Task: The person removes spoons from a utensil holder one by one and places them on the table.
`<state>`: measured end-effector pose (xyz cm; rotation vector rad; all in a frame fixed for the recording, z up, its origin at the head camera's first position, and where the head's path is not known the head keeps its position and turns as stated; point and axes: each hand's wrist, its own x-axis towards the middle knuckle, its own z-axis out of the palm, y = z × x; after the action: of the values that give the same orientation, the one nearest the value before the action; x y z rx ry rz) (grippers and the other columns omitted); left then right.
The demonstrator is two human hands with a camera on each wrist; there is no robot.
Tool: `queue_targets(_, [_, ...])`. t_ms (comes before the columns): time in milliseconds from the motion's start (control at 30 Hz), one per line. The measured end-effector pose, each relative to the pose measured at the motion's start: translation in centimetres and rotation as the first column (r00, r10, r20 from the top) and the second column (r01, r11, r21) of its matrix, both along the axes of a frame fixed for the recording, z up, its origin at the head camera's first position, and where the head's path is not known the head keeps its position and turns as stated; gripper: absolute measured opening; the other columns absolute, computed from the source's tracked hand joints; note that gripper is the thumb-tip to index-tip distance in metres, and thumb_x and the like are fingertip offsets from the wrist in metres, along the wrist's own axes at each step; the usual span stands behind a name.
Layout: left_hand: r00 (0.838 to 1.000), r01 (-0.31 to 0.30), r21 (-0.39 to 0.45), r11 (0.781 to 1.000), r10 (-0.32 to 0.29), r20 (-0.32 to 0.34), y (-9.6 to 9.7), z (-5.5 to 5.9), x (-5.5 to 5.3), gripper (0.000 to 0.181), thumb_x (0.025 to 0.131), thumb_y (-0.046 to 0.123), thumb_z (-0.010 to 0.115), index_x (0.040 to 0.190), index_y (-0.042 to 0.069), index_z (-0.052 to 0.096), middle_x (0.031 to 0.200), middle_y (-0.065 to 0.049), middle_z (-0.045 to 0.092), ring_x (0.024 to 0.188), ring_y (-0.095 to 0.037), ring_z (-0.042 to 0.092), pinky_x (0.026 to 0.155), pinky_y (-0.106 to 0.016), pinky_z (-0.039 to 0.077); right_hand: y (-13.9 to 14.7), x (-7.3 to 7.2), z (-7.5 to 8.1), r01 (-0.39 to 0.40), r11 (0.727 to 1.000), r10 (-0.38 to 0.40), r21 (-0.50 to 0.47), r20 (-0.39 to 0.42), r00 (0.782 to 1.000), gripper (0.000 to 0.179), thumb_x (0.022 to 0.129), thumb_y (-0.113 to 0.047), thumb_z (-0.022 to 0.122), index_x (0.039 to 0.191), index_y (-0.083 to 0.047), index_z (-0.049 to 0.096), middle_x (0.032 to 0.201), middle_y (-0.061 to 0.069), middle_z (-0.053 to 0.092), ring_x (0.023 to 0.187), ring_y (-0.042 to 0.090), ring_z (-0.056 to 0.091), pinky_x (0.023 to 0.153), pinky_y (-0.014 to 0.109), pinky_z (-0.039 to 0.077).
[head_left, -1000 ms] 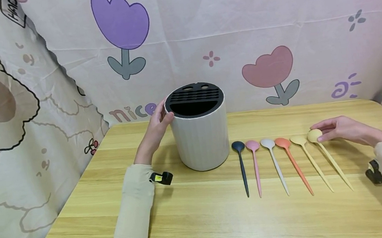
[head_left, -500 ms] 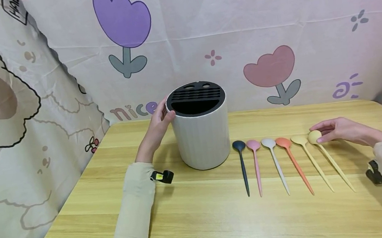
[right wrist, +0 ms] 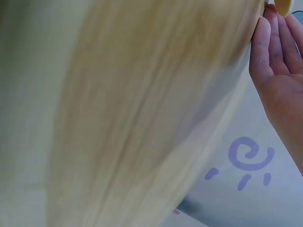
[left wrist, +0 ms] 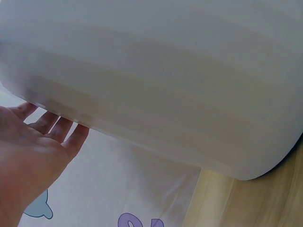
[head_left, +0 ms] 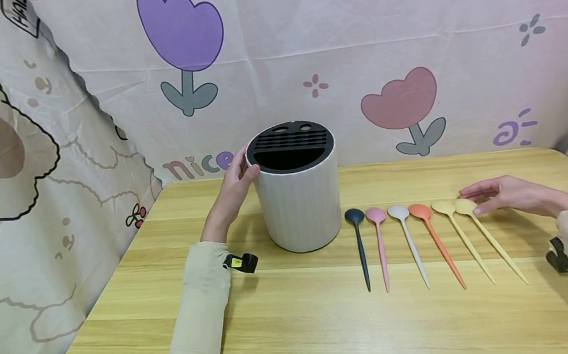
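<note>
In the head view my left hand (head_left: 233, 191) grips the upper left side of a white ribbed cylindrical knife holder (head_left: 300, 210) with a black slotted top. In the left wrist view its fingers (left wrist: 59, 126) wrap behind the holder's wall. My right hand (head_left: 514, 194) is at the rightmost pale yellow spoon (head_left: 497, 245). Its fingers are nearly straight along the bowl's far side, and the thumb tip is right at the bowl's near edge. A yellow piece of spoon (right wrist: 284, 5) shows by the fingers in the right wrist view.
Left of that spoon lie another pale yellow spoon (head_left: 466, 244), an orange spoon (head_left: 439, 247), a grey-white spoon (head_left: 412, 247), a pink spoon (head_left: 382, 250) and a dark blue spoon (head_left: 361, 250). All rest on the wooden table (head_left: 311, 325). A printed curtain (head_left: 256, 28) hangs behind.
The rightmost spoon's bowl has come down and slightly left, now lying flat beside its neighbour. My right fingers and thumb have spread a little. My left hand and the holder stay put.
</note>
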<state>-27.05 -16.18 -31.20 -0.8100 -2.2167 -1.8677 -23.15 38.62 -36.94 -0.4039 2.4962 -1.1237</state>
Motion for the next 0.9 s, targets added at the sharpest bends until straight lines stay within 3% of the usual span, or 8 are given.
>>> queue_targets(200, [1.0,0.002,0.006,1.0,-0.002,0.011,0.1,0.1,0.1,0.124,0.068,0.081,0.061,0.151,-0.002,0.021,0.153,-0.018,0.028,0.142,-0.024,0.025,0.114,-0.038,0.022,0.3,0.2,-0.1,-0.034,0.999,0.035,-0.037,0.018,0.999,0.058,0.092,-0.011,0.064,0.138,0.014,0.039,0.138,0.031,0.045,0.106,-0.012,0.049,0.087,0.013,0.042])
queue_targets(333, [1.0,0.009,0.011,1.0,-0.01,0.014,0.0,0.0,0.0,0.124,0.068,0.081,0.061,0.151,-0.002,0.021,0.154,-0.018,0.027,0.142,-0.025,0.024,0.115,-0.038,0.021,0.3,0.2,-0.1,-0.036,0.998,0.039,-0.06,0.046,0.998,0.055,0.098,-0.015,0.056,0.14,0.014,0.036,0.135,0.005,0.055,0.108,-0.013,0.048,0.087,0.017,0.045])
queue_targets(367, [1.0,0.01,0.011,1.0,-0.01,0.014,0.0,-0.1,0.0,0.124,0.068,0.081,0.061,0.151,-0.002,0.021,0.154,-0.018,0.027,0.142,-0.024,0.024,0.115,-0.038,0.021,0.2,0.2,-0.1,-0.036,0.997,0.039,-0.066,0.049,0.998,0.055,0.099,-0.015,0.055,0.14,0.014,0.035,0.136,0.004,0.055,0.108,-0.013,0.049,0.087,0.017,0.046])
queue_targets(433, [1.0,0.013,0.013,1.0,-0.013,0.013,-0.1,-0.1,0.0,0.124,0.068,0.081,0.061,0.152,-0.001,0.021,0.154,-0.018,0.026,0.142,-0.025,0.023,0.115,-0.038,0.02,0.1,0.3,0.1,-0.037,0.997,0.041,-0.072,0.054,0.998,0.055,0.101,-0.016,0.051,0.141,0.015,0.032,0.139,0.009,0.052,0.108,-0.013,0.048,0.086,0.02,0.048])
queue_targets(567, [1.0,0.014,0.011,1.0,-0.014,0.014,-0.1,-0.1,0.1,0.124,0.068,0.081,0.06,0.152,-0.001,0.02,0.154,-0.017,0.026,0.142,-0.024,0.024,0.115,-0.038,0.021,-0.2,0.4,0.6,-0.04,0.998,0.042,-0.049,0.048,0.998,0.055,0.102,-0.015,0.048,0.141,0.018,0.028,0.144,0.034,0.033,0.105,-0.015,0.047,0.086,0.021,0.048])
queue_targets(667, [1.0,0.013,0.015,1.0,-0.013,0.015,-0.1,-0.2,0.0,0.123,0.068,0.081,0.06,0.152,0.0,0.02,0.154,-0.017,0.026,0.142,-0.024,0.024,0.115,-0.038,0.021,-0.7,0.5,1.1,-0.02,0.999,0.022,-0.025,0.042,0.999,0.055,0.103,-0.017,0.046,0.141,0.018,0.027,0.144,0.036,0.03,0.104,-0.015,0.046,0.086,0.023,0.049])
queue_targets(800, [1.0,0.004,0.025,1.0,-0.004,0.031,-0.3,-0.5,0.0,0.125,0.065,0.08,0.062,0.152,0.0,0.022,0.154,-0.017,0.028,0.143,-0.024,0.023,0.114,-0.039,0.021,-1.8,1.1,1.5,-0.001,0.999,0.002,0.039,-0.014,1.0,0.06,0.102,-0.024,0.049,0.144,0.014,0.029,0.143,0.033,0.035,0.119,0.014,0.053,0.093,0.035,0.048])
queue_targets(900, [0.999,-0.011,0.021,1.0,0.01,0.052,-0.5,-0.6,0.0,0.128,0.062,0.081,0.064,0.152,0.0,0.022,0.154,-0.016,0.028,0.143,-0.024,0.023,0.114,-0.039,0.022,-2.9,1.7,1.8,0.003,0.998,0.001,0.068,-0.051,0.999,0.063,0.1,-0.028,0.052,0.147,0.007,0.028,0.145,0.031,0.034,0.129,0.045,0.039,0.1,0.057,0.037])
